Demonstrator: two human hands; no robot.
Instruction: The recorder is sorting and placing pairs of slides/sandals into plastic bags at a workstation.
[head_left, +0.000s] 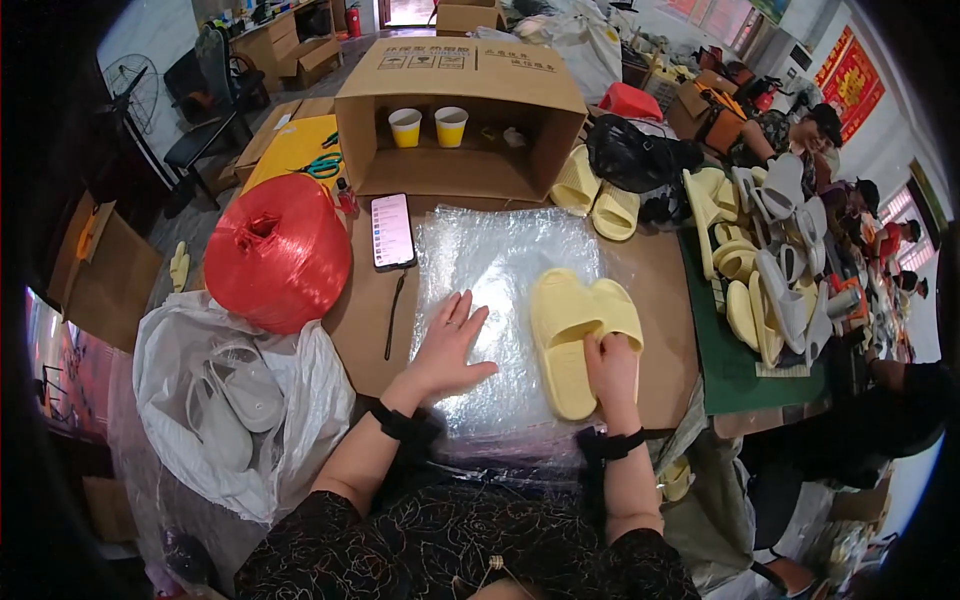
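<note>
My left hand (pixel 452 350) lies with its fingers spread on a stack of clear plastic bags (pixel 495 250) in front of me. A pair of pale yellow slippers (pixel 563 375) rests side by side on the right part of that stack, toes pointing away from me. My right hand (pixel 612 372) has its fingers curled into the right slipper of the pair and grips it, so the fingertips are hidden. Left of the bags, a phone (pixel 392 232) with a lit screen lies above a thin black cord (pixel 395 318).
An open cardboard box (pixel 460 60) with two cups (pixel 450 127) stands at the back. A red twine roll (pixel 278 250) and a white sack (pixel 165 400) of grey slippers (pixel 235 400) are left. Loose slippers (pixel 765 285) pile on a green surface right; people sit beyond.
</note>
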